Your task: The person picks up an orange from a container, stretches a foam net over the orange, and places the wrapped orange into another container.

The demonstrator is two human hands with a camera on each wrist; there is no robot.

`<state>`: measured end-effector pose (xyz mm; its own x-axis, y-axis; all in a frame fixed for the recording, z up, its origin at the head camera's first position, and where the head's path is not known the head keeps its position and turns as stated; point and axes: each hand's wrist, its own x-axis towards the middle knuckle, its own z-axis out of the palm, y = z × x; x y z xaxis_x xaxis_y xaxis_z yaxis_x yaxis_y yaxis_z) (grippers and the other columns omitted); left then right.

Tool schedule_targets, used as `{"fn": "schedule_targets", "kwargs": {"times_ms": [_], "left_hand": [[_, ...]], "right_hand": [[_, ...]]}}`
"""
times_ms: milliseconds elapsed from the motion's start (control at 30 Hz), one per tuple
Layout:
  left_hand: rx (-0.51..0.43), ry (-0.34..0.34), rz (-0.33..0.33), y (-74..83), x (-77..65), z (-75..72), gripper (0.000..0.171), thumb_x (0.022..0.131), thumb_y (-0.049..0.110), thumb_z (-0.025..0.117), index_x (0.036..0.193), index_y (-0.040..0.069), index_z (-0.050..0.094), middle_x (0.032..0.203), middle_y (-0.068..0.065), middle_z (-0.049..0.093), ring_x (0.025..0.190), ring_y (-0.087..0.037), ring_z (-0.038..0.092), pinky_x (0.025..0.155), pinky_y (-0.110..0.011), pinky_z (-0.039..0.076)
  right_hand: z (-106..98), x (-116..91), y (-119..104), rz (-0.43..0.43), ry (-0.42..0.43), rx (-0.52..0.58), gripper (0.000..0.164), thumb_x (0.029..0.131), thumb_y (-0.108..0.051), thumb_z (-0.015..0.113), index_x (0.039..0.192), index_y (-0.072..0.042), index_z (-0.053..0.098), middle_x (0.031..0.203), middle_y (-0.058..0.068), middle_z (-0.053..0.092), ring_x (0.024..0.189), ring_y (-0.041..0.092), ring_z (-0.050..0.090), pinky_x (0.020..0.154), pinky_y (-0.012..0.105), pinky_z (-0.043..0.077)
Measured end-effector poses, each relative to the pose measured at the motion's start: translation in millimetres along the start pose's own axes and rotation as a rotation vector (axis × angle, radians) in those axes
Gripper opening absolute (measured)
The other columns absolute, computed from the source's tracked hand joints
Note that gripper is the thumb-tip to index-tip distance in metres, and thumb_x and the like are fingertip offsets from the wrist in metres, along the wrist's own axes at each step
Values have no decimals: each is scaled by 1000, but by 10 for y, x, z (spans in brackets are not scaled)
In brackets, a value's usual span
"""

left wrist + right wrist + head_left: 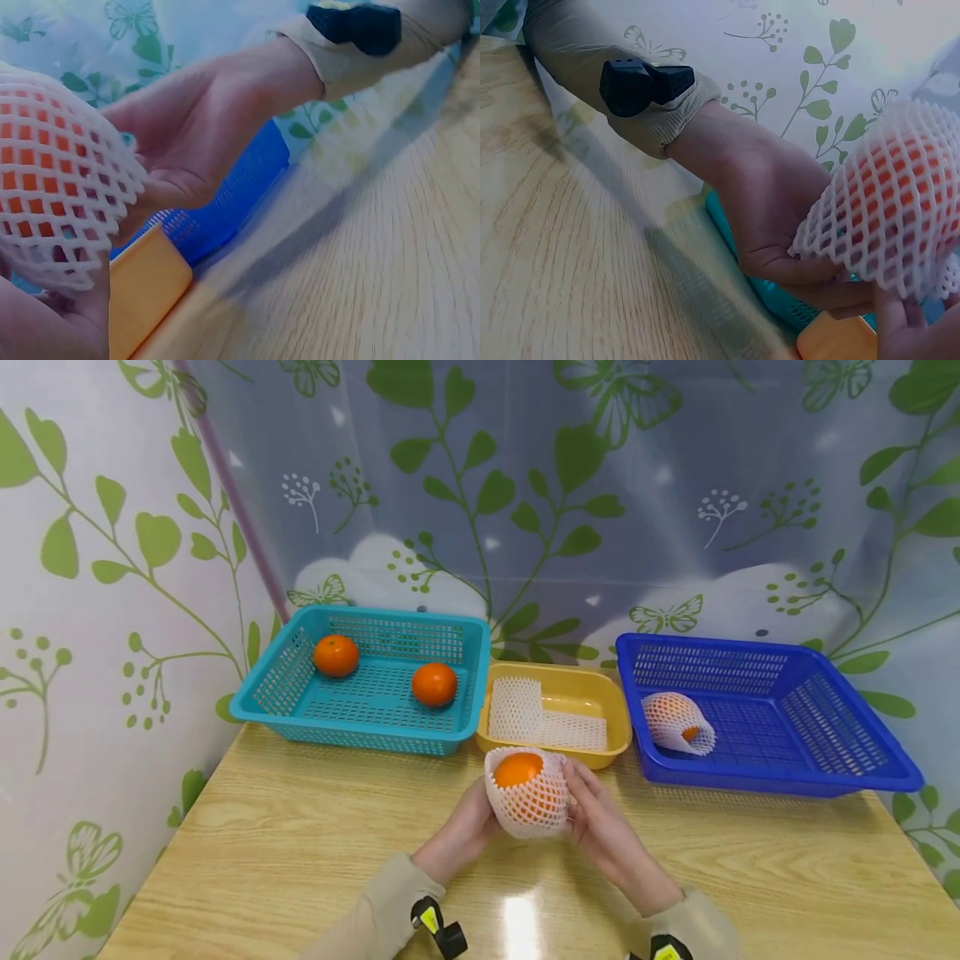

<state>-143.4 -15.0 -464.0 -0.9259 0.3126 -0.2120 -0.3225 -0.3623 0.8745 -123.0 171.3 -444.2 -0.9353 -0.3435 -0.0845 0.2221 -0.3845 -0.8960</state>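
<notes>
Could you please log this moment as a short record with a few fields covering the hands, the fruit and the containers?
left hand: grips netted orange
right hand: grips the same fruit
teal basket: two bare oranges
yellow tray: spare foam nets
blue basket: one wrapped orange
surface: wooden table

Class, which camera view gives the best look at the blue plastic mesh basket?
The head view: the whole blue plastic mesh basket shows, with a foam-netted orange fruit lying inside. The left wrist view shows only a blurred strip of its wall behind the right hand. The right wrist view does not show it.
</notes>
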Motion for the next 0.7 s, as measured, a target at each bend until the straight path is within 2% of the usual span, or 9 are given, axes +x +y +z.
{"fn": "schedule_targets", "kwargs": {"times_ms": [100, 300, 467, 533, 600, 700], "left_hand": [[-26, -11, -53, 12, 6, 9, 50, 109, 43, 36, 140, 7, 54, 118, 3, 59, 102, -8, 53, 85, -22, 44], [-68, -33, -107, 27, 8, 18, 56, 109, 49, 33, 145, 8, 49, 121, 0, 57, 103, -9, 53, 82, -22, 46], [-106, -74, -146, 36, 4, 31, 58, 107, 52, 33, 146, 12, 50, 125, -1, 60, 107, -12, 57, 86, -25, 49], [-121, -82, -154, 50, 5, 36, 58, 107, 53, 33, 145, 13, 50, 124, -2, 62, 106, -12, 59, 86, -26, 51], [-138, -83, -155, 70, 2, 38, 59, 108, 53, 32, 148, 13, 48, 126, -3, 61, 107, -12, 60, 87, -26, 51], [-155, -60, -133, 92, 1, 43, 59, 108, 51, 31, 149, 10, 44, 124, -4, 60, 105, -12, 61, 85, -25, 53]], "right_hand": [[14, 4, 7, -37, 80, 6, 14, 109, -29, 47, 109, -25, 60, 93, -9, 64, 76, 1, 61, 64, 15, 51], [21, 7, 21, -74, 76, 35, 14, 109, -25, 47, 109, -21, 61, 92, -9, 67, 78, 1, 62, 66, 15, 52], [34, 8, 43, -67, 134, 35, 13, 108, -23, 49, 106, -22, 62, 92, -10, 68, 78, 1, 63, 67, 16, 53], [44, 20, 50, -74, 180, 6, 12, 108, -21, 50, 109, -21, 61, 98, -9, 67, 83, 2, 63, 72, 17, 54], [48, 35, 44, -82, 225, -61, 15, 108, -21, 50, 118, -16, 59, 108, -7, 65, 93, 5, 62, 79, 20, 54], [42, 45, 23, -124, 259, -208, 30, 109, -24, 47, 134, -7, 51, 127, -3, 57, 111, 10, 57, 92, 24, 52]]}}
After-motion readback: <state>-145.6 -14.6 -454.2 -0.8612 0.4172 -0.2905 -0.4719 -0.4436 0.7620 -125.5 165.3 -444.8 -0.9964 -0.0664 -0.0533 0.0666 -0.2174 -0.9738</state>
